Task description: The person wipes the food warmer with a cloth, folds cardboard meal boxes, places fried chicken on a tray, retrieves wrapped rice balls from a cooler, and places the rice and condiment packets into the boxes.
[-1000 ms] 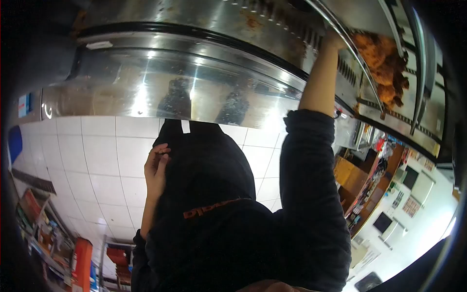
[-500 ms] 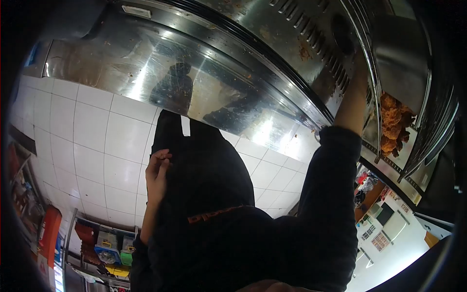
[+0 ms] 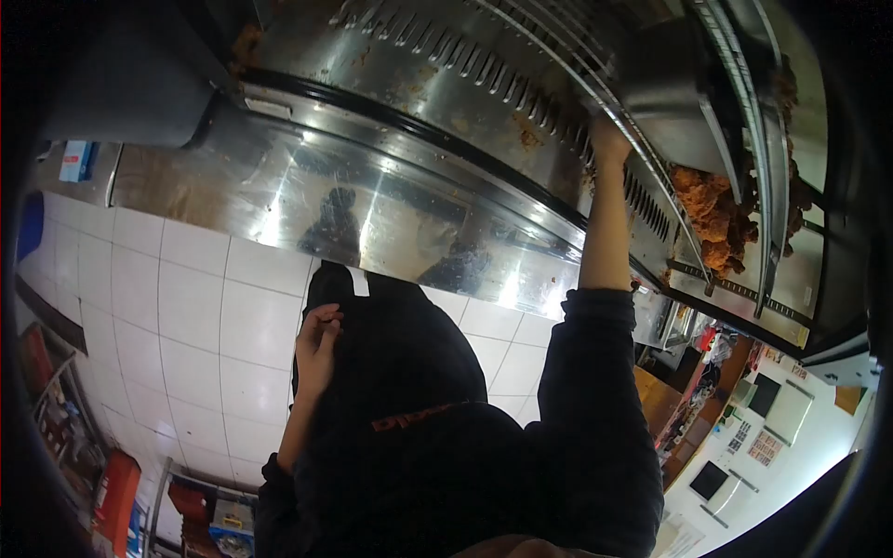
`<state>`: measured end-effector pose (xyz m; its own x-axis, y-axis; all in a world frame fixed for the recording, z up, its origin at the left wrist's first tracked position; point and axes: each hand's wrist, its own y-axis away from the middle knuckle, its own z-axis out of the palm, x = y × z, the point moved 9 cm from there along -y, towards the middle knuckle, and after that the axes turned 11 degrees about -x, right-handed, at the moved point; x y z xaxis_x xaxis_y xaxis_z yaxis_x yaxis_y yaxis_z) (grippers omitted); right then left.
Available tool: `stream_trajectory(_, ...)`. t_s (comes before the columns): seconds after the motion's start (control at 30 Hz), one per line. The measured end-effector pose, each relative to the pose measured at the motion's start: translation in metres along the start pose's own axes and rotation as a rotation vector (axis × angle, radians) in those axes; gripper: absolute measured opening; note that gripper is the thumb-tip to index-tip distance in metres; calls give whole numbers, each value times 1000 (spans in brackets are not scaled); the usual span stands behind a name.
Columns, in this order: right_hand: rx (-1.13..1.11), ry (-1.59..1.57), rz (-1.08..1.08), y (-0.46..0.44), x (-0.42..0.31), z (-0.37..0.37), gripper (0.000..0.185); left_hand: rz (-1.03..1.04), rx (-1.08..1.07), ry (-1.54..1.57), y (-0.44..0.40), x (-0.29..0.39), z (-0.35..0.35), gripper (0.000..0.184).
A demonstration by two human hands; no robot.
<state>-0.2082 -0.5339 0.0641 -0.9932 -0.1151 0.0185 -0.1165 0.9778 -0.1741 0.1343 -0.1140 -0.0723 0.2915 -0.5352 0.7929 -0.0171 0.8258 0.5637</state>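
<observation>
My right hand [image 3: 609,139] reaches into a metal warming cabinet, close above its slotted steel floor [image 3: 521,137]. A curved wire rack [image 3: 642,139] crosses in front of the hand, and its fingers are hidden. To the right of that arm, brown fried chicken pieces [image 3: 712,209] lie in a pile beside a grey metal panel [image 3: 674,112]. Lower down, my left hand [image 3: 319,339] hangs in front of the dark apron [image 3: 400,353]. Its fingers are loosely curled in, and I see nothing in them.
A steel ledge [image 3: 251,200] with a black edge strip runs along the cabinet front. At left stands a small blue-and-white box [image 3: 78,160]. Behind me are shelves with a clear bin [image 3: 231,521] and a red object [image 3: 116,493]. White tiles [image 3: 195,307] cover the floor.
The view has swung so the cabinet and chicken appear farther left. More of my right forearm and part of the hand show now. My left hand stays by the apron, still curled.
</observation>
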Motion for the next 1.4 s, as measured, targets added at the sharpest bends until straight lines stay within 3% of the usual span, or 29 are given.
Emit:
stream_trajectory(0.07,-94,-199,41,8,-31,-15,40,42,-3,-34,-2,4,-3,24)
stream_trajectory(0.1,-242,-285,33,13,-44,-15,49,58,-7,-40,-3,7,-4,24)
stream_trajectory(0.17,-335,-455,120,4,-20,7,50,46,2,-25,-4,9,-8,24)
stream_trajectory(0.2,-360,-395,132,7,-12,5,47,61,1,-29,-5,13,-9,24)
stream_trajectory(0.23,-365,-297,72,0,-9,13,44,49,6,-12,-5,14,-10,23)
stream_trajectory(0.3,-71,-251,-212,0,-23,-9,33,49,8,3,-6,17,-12,23)
stream_trajectory(0.33,-553,-921,-73,-5,-29,22,20,28,17,-13,-6,17,-14,23)
stream_trajectory(0.37,-278,-676,-344,-7,-39,0,13,25,22,-21,-7,18,-15,23)
stream_trajectory(0.47,-171,-729,-366,-5,-53,-21,15,47,18,-2,-8,18,-17,23)
stream_trajectory(0.53,-481,-894,-226,-19,-34,27,16,85,21,-21,-9,20,-19,23)
stream_trajectory(0.57,-395,-714,-304,-25,-26,34,17,112,27,-46,-9,22,-19,25)
stream_trajectory(0.7,-236,-439,-131,-23,-21,18,18,128,24,-35,-9,19,-22,25)
stream_trajectory(0.87,212,51,-321,-9,-49,-21,18,92,22,-4,-2,23,-24,22)
stream_trajectory(0.97,330,-24,-379,1,-66,-35,20,68,32,-17,1,20,-29,22)
stream_trajectory(1.07,300,316,-262,-5,-59,-11,23,58,34,-32,3,20,-30,22)
stream_trajectory(1.1,158,214,-270,-10,-51,-5,34,65,29,-36,3,21,-30,22)
stream_trajectory(1.17,40,54,-287,-12,-35,-7,35,96,20,-32,2,21,-29,22)
stream_trajectory(1.4,212,163,-360,-8,-20,-33,39,157,-40,-123,-7,31,-15,23)
